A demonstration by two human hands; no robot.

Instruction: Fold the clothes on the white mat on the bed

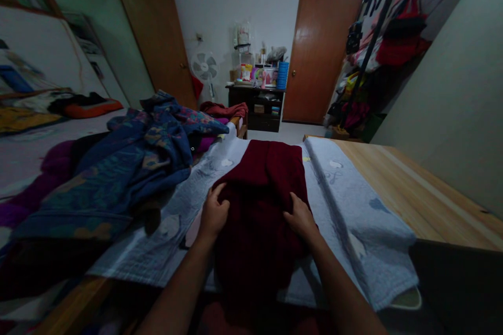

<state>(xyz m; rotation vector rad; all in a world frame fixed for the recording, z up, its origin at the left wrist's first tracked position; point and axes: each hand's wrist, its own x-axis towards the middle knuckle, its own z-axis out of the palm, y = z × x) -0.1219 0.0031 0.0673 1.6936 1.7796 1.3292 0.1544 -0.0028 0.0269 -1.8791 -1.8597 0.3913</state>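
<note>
We've got both bare hands on the dk red garment (261, 209), 1 at each side. It lies on the lt blue quilted cover (341, 188) directly in front of us, its far end flat & its near part bunched, hanging toward us past the cover's near edge.

Our L hand (214, 214) is at the garment's L edge, thumb & forefinger a bit apart on the fabric; can't tell if the other fingers clamp cloth underneath. Our R hand (302, 215) is at the R side, thumb & forefinger also apart, touching the fabric; can't tell re: grip there either.

To our L, a blue floral jacket (157, 146) lies heaped w/ purple clothes (55, 159). On our R, the wood tabletop (412, 188) is partly under the cover.

In back: white fan (205, 66) near the open door (157, 26), then a blk cabinet (251, 118) w/ a blue basket (282, 75) etc. on top, then the shut door (320, 57). Bags (404, 36) & clothes hang at far R.
</note>
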